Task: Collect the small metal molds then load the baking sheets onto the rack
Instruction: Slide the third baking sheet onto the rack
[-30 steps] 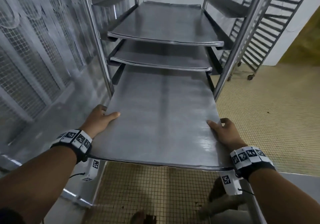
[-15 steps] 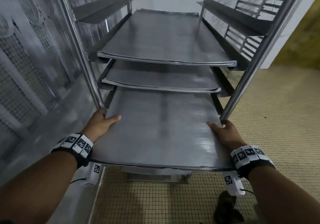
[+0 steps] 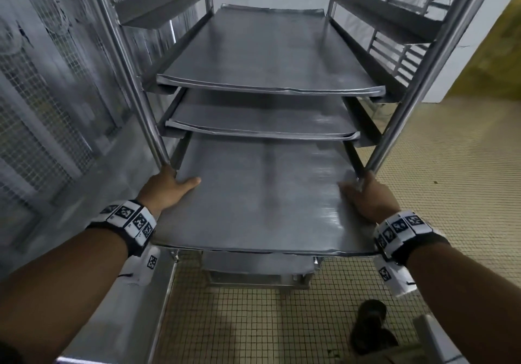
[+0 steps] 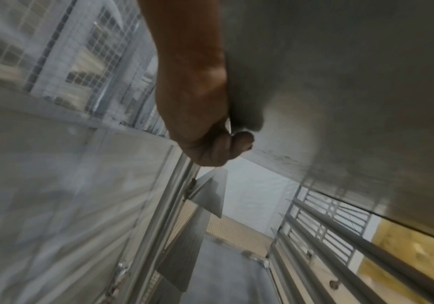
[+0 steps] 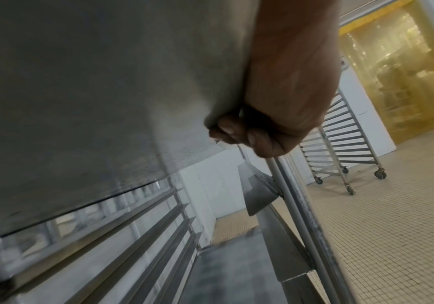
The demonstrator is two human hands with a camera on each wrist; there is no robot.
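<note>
Sliding further in than a moment ago, the baking sheet now has its far end tucked under the two sheets already loaded, and both hands have come right up against the rack's front uprights in the middle of the head view; a second earlier they sat well short of those posts. By my reckoning that puts this sheet roughly halfway onto its runners, with only a final push left before the hands must let go or be pinched against the posts.

The left hand grasps the sheet's left edge, thumb flat on top and fingers curled beneath. The right hand clasps the right edge the same way, its fingers wrapped under the rim just beside the upright.

The sheet lies flat and roughly level, its long axis running from the bottom of the frame toward the top, straight into the rack, the near short edge still hanging out over the tiled floor. A lower sheet shows beneath it. No small molds are visible anywhere.
</note>
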